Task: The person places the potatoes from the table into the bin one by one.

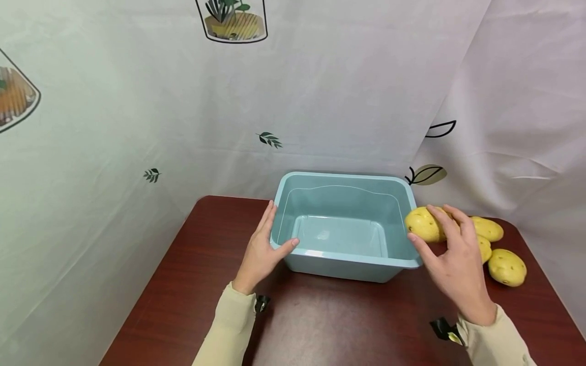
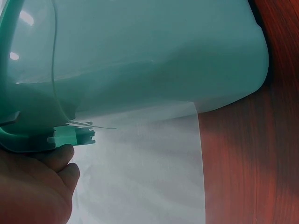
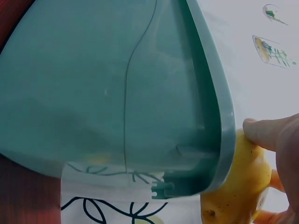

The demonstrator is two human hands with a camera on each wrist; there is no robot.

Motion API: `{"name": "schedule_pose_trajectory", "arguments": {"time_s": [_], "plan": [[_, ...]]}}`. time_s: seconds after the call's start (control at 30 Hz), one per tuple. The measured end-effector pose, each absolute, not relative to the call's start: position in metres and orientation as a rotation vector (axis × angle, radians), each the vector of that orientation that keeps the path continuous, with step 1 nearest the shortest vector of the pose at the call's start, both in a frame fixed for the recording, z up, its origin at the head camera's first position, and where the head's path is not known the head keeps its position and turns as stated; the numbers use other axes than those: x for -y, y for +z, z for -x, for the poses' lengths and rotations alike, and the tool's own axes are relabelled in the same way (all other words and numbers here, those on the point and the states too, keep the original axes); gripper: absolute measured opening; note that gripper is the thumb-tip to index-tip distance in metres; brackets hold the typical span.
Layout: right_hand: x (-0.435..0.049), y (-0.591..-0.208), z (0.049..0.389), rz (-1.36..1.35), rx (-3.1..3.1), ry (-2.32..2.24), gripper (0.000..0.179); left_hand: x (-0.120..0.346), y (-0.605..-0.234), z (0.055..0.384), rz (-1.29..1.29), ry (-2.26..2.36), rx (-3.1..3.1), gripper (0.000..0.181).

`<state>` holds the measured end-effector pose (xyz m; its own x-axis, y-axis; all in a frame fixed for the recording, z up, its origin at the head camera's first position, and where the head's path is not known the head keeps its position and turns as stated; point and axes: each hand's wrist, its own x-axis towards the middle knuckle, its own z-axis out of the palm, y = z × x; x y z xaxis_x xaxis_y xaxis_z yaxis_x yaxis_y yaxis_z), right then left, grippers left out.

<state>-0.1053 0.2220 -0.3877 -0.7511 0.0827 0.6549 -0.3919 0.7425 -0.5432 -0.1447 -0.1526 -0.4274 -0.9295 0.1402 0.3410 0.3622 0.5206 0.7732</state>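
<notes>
A light blue plastic basin [image 1: 341, 262] stands on the table, nothing lying inside it. At its front left corner, my left hand [image 1: 261, 254] rests against the rim, fingers straight along the side and thumb over the front edge. In the left wrist view, fingertips [image 2: 63, 161] show right under the rim. My right hand [image 1: 458, 259] grips a yellow potato [image 1: 423, 224] between thumb and fingers, just outside the basin's right rim. Up close in the right wrist view, the potato [image 3: 238, 182] overlaps the rim's outer edge.
Three more potatoes lie at the table's right end, one at the back [image 1: 489, 229], one partly behind my right hand [image 1: 484, 248], one nearer the front [image 1: 507, 268]. A pale printed cloth [image 1: 320, 101] hangs behind the dark red-brown table [image 1: 329, 325].
</notes>
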Motion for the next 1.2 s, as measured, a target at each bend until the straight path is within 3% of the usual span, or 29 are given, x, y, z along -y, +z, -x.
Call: {"name": "schedule_pose_trajectory", "arguments": {"time_s": [1.2], "plan": [[-0.187, -0.394, 0.116, -0.388, 2.342, 0.902, 0.066, 0.151, -0.427, 0.144, 0.406, -1.367, 2.53, 0.093]]}}
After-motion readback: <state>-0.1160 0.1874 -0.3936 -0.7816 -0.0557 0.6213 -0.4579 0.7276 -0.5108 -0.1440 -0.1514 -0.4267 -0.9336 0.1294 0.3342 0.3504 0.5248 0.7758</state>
